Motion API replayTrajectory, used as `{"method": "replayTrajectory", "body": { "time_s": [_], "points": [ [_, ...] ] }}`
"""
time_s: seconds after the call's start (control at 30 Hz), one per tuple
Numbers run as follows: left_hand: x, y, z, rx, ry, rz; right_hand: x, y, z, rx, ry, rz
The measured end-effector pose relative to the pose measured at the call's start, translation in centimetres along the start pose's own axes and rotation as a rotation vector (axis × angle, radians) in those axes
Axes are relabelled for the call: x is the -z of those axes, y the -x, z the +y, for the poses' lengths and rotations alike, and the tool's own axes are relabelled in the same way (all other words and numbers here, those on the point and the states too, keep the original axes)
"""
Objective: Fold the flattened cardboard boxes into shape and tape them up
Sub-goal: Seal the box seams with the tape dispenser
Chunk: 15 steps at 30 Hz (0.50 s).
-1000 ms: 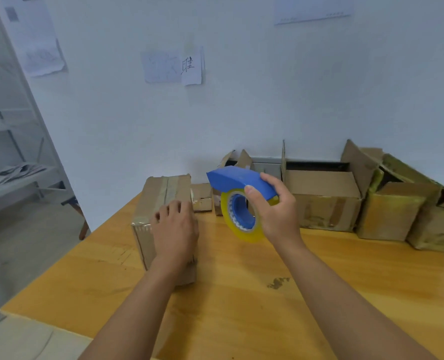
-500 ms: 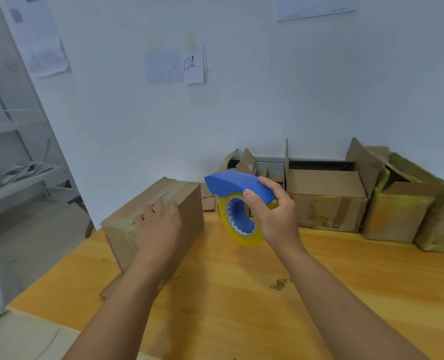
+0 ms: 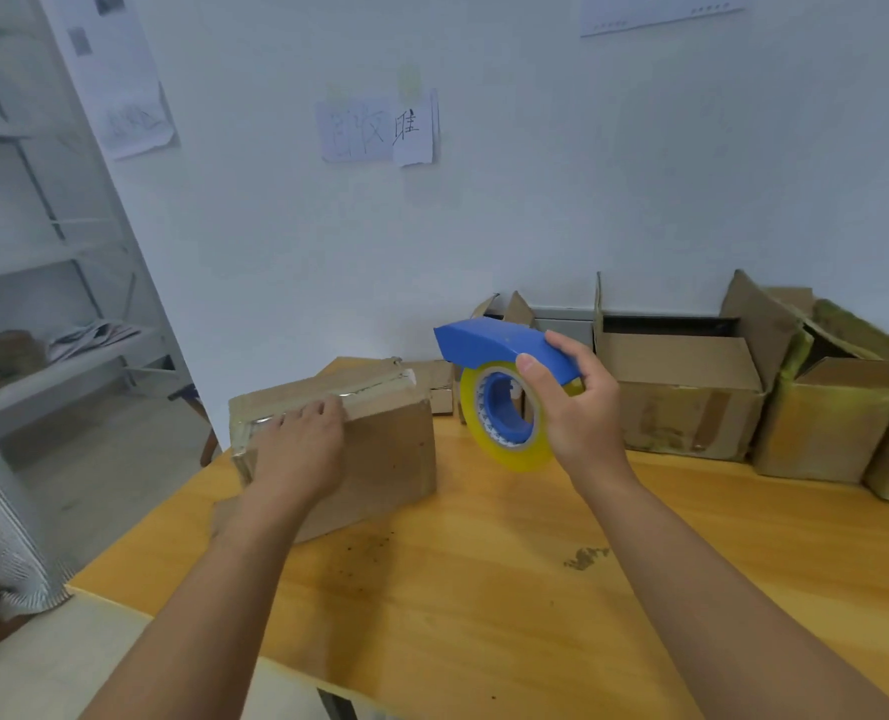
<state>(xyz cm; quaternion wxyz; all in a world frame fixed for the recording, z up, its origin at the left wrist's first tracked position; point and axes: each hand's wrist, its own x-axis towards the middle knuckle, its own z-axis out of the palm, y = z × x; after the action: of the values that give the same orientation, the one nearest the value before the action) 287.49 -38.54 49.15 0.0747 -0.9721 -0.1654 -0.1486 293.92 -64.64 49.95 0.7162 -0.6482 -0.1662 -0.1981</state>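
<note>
Cardboard box (image 3: pixel 380 449) sits on table (image 3: pixel 484 589); left hand (image 3: pixel 297 454) rests flat-fingered on it; right hand (image 3: pixel 582 413) grips blue tape dispenser (image 3: pixel 505 376).

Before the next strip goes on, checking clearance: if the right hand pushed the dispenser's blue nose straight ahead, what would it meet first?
Probably nothing: the nose of the blue tape dispenser points left above the closed brown cardboard box.

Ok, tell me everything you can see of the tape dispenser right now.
The tape dispenser has a blue plastic cover and hub carrying a yellowish clear tape roll. The right hand grips it in the air above the wooden table, thumb on the side of the cover, nose toward the closed cardboard box. Nothing else touches it.
</note>
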Motion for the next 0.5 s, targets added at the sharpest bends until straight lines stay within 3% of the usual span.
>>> {"method": "replayTrajectory", "body": {
  "time_s": [0.2,0.33,0.5],
  "points": [
    [-1.6,-0.7,4.6,-0.099,0.185,0.073,-0.5,-0.2,-0.3,0.016,0.006,0.021],
    [-2.4,-1.6,6.5,0.059,0.174,0.182,-0.3,0.0,-0.3,0.03,0.018,0.009],
    [-2.4,-1.4,5.9,0.027,0.378,0.255,0.1,-0.7,-0.4,0.042,0.035,0.008]
  ]
}}
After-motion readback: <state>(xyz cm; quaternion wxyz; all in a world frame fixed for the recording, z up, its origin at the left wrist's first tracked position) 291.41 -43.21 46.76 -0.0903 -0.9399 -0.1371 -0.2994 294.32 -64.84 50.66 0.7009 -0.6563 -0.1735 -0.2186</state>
